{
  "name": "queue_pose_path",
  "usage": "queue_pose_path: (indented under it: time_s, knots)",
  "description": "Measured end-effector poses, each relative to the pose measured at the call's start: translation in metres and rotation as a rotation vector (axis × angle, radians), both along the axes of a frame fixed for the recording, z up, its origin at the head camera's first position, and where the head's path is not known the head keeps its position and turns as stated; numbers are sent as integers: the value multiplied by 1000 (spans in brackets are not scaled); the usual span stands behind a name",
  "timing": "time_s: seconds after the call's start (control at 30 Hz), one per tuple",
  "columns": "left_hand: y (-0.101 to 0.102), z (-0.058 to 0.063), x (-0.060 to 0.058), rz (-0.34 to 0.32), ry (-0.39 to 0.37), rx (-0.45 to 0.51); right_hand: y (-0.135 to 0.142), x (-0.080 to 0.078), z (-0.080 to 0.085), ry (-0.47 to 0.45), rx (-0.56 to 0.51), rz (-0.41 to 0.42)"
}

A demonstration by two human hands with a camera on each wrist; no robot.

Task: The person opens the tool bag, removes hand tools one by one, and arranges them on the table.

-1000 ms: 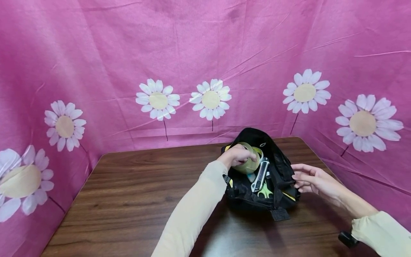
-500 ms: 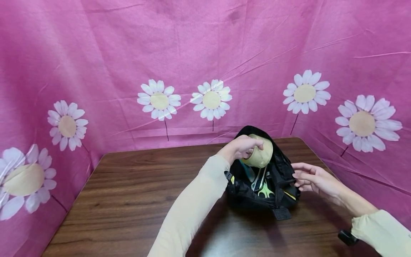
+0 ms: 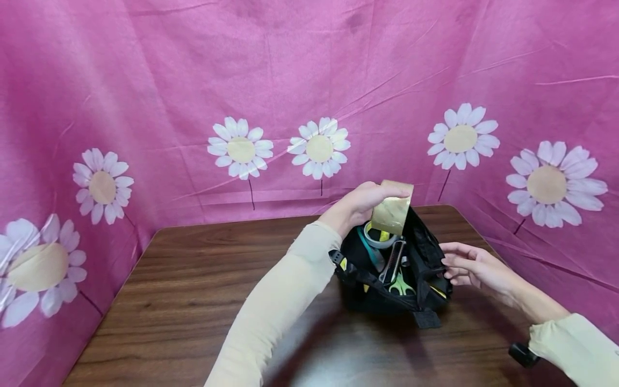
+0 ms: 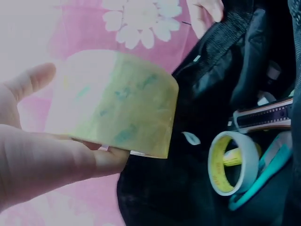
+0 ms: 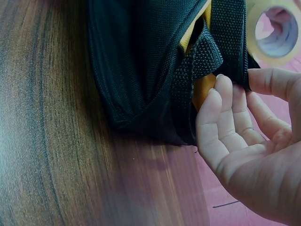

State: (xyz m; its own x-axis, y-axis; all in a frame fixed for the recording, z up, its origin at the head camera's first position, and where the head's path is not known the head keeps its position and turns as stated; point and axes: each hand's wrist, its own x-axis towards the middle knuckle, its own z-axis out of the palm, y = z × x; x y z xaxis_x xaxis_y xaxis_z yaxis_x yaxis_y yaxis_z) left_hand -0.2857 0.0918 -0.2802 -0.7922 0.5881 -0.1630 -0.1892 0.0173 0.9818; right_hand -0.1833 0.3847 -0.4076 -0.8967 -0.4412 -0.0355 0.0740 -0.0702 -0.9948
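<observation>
Bag (image 3: 374, 302) on tbl (image 3: 184, 301) — scissors (image 3: 400, 288) w/in

Right-hand fingers (image 5: 209, 115) pinching black bag (image 5: 136, 61) at edge, tape roll (image 5: 282, 41) beyond, wooden table (image 5: 47, 141)

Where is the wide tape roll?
In the head view, the wide tape roll is right of centre, in the left hand, near the far edge of the black bag.
</observation>
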Motion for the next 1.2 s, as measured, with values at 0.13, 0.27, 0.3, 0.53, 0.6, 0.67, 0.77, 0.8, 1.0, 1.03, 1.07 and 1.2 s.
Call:
queue_pose_path:
  time_s: [0.13,0.27,0.3,0.53,0.6,0.67,0.77,0.8,1.0,1.03,1.07,1.2]
  knots:
    - [-11,9,2,50,81,-5,0,-1,0,2,-15,11]
    - [-26,15,1,80,130,10,0,-2,0,5,0,7]
    - [-30,16,0,89,148,7,0,-2,0,4,8,4]
    - [-59,21,-4,80,166,63,1,-4,-2,2,19,17]
    - [-67,20,-6,54,188,110,1,-4,-2,0,16,21]
    - [-76,19,-7,34,205,160,1,-5,-2,-1,19,19]
    - [-88,18,-8,36,207,181,0,-4,-1,-1,32,4]
    - [-93,18,-8,36,202,187,0,-4,-1,-1,34,1]
    - [-115,16,-9,33,178,247,0,-4,-1,-3,13,22]
    - [-119,15,-9,39,178,254,0,-4,-1,-4,6,28]
    - [-124,14,-9,43,182,257,0,-5,-1,-3,2,33]
    - [-143,10,-7,74,194,273,-2,-5,0,-3,11,29]
